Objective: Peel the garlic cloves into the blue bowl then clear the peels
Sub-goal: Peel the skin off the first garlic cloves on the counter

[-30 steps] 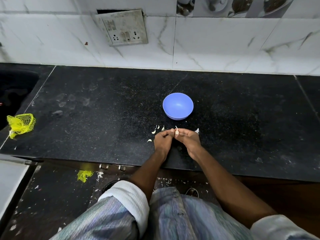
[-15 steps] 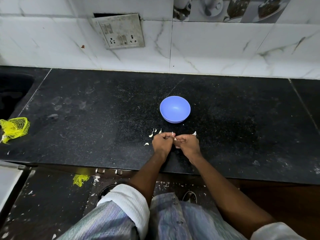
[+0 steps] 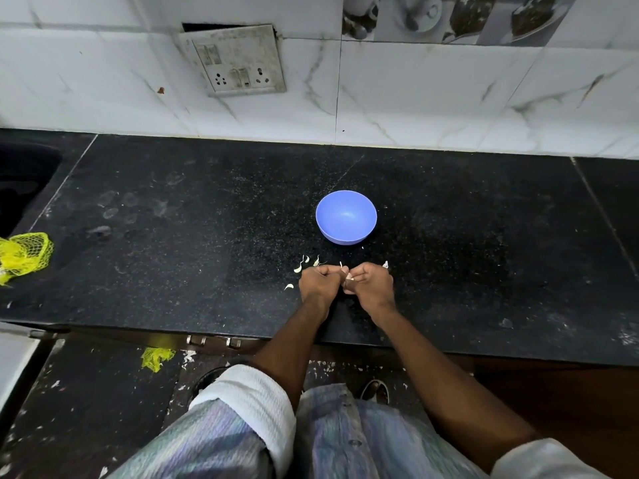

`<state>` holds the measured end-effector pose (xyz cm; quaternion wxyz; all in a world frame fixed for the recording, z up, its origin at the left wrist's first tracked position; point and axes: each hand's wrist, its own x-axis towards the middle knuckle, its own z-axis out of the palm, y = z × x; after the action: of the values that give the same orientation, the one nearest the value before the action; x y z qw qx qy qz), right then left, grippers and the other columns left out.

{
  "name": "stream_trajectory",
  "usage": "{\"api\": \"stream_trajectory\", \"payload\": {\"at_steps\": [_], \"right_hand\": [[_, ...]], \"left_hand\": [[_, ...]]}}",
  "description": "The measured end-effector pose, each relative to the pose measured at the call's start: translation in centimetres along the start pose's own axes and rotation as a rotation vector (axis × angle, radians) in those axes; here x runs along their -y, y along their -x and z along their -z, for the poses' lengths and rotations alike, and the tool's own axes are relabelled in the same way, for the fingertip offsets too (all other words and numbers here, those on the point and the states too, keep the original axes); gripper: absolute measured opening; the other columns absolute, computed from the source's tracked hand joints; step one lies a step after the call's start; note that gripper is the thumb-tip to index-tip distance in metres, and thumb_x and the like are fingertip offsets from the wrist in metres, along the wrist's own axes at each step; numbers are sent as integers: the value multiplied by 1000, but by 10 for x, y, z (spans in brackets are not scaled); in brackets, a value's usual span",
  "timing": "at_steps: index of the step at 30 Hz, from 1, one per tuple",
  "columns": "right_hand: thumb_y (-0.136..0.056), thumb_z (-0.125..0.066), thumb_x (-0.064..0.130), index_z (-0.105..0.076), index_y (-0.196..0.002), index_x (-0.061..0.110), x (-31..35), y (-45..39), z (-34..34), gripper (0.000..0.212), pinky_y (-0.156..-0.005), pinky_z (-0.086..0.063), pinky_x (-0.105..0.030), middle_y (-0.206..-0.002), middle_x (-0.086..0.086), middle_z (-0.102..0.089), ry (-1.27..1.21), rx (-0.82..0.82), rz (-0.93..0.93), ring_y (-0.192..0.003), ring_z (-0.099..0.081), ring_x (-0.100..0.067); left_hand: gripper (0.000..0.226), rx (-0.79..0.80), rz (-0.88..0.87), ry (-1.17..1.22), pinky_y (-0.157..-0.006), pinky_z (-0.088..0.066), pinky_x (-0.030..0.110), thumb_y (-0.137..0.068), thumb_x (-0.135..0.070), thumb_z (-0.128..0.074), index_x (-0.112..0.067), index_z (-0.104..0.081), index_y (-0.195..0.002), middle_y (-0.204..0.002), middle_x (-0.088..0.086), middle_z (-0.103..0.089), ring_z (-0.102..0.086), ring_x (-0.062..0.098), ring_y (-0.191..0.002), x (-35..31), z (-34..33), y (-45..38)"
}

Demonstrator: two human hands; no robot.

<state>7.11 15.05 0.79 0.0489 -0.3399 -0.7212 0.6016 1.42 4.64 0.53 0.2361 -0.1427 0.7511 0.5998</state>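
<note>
Seemingly my left hand (image 3: 320, 283) and right hand (image 3: 371, 285) both pinch one garlic clove (image 3: 349, 277); its axis is too small to tell.

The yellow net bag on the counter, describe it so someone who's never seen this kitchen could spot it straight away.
Start at the black counter under the white tiled wall and follow it to its far left edge, beside the dark sink. The yellow net bag lies crumpled there, the only bright yellow mesh on the countertop, far from the blue bowl.
</note>
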Motion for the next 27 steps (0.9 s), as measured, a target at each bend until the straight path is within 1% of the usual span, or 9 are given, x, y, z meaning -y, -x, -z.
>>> {"api": "stream_trajectory", "payload": {"at_steps": [3, 6, 8, 13, 17, 19, 21, 24, 27], "right_hand": [[-76, -85, -7, -71, -84, -1, 1, -1, 1, 17, -72, -65, -39, -80, -18, -75, -18, 35, 18, -73, -74, -25], [-77, -82, -11, -72, -85, -1, 3, -1, 3, 17, -73, -65, -37, -80, -16, -77, -57, 72, 25, -76, -75, -26], [-77, -81, -12, -72, -86, -3, 5, 1, 4, 16, -71, -65, -33, -80, -16, -77, -92, 85, 36, -74, -75, -24], [-78, -80, -12, -70, -92, -8, 4, 2, 4, 18, -71, -63, -30, -83, -15, -77, -162, 118, 58, -75, -75, -19], [-85, -76, -10, -71, -99, -7, 4, 2, -3, 15, -76, -64, -33, -87, -20, -76, -206, 170, 50, -81, -76, -25], [-91, -72, -6, -71, -103, -4, 4, -1, -5, 13, -81, -64, -34, -91, -20, -77, -241, 172, 9, -87, -77, -29], [-95, -68, -3, -70, -106, 0, 2, -1, -7, 12, -84, -63, -34, -95, -16, -78, -274, 177, -49, -93, -77, -29], [-97, -65, -2, -70, -109, 5, 0, -2, -5, 16, -81, -63, -31, -97, -13, -78, -311, 167, -109, -91, -77, -24], [-97, -65, 0, -69, -115, 5, 1, -5, 1, 19, -80, -62, -30, -101, -15, -76, -363, 164, -122, -88, -75, -21]], "left_hand": [[5, 25, 127, 116, -76, -62, 27, -86, -13, -84, -12, -80, -82, -76, 4, -78, -71, 14, -73, -4, 0, -4], [12, 88, 218, 188, -53, -51, 14, -88, -5, -79, -4, -80, -100, -81, 2, -76, -65, 6, -65, -9, 5, -5], [17, 92, 249, 195, -48, -46, 12, -88, -6, -79, -3, -80, -105, -79, 0, -74, -62, 4, -61, -12, 7, -5], [16, 35, 329, 232, -34, -31, 12, -89, 1, -71, -6, -78, -102, -71, -2, -65, -46, -2, -32, -14, 8, -7], [13, 9, 275, 239, -44, -43, 16, -92, 0, -71, -11, -78, -89, -77, 2, -74, -57, 4, -48, -10, 11, -7], [20, 23, 179, 247, -56, -54, 17, -97, 1, -65, -11, -79, -88, -81, 6, -77, -67, 9, -62, -6, 10, -6], [29, 44, 90, 190, -72, -60, 25, -101, 2, -57, -13, -80, -90, -89, 9, -80, -73, 17, -78, 1, 9, -7], [28, 81, -9, 79, -91, -62, 34, -98, 1, -59, -17, -81, -96, -95, 4, -81, -77, 20, -94, 5, 7, -7], [20, 83, -70, 9, -97, -60, 35, -92, -5, -71, -20, -82, -99, -95, -2, -81, -77, 15, -95, 5, 7, -6]]}}
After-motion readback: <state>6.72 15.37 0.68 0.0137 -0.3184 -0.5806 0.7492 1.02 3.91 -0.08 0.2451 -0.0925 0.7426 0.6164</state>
